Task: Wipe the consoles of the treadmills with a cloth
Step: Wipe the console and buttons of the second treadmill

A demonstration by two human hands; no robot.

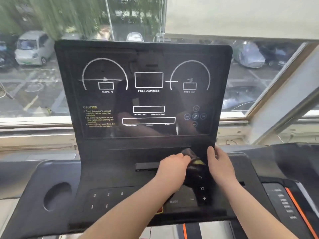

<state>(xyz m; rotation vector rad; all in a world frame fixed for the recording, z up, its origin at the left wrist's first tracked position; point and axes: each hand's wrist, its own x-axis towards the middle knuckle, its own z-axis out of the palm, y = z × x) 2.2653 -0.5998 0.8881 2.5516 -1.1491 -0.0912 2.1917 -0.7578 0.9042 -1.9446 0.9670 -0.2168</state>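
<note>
Left hand [172, 163] curls its fingers over the cloth [194, 163], pressing it to the console [110, 173] just below the screen [148, 94]; right hand [218, 161] lies just beside the cloth's right edge, fingers loosely bent, and whether it pinches a fold I cannot tell; the cloth is dark and crumpled, with a yellowish patch (hard to trace against black plastic); it looks soft, light and limp, so a bunched handful under the palm should steer it best; the glossy screen mirrors the person; a cup holder [57, 195] sits left; parked cars [32, 49] show beyond the window [34, 94].
</note>
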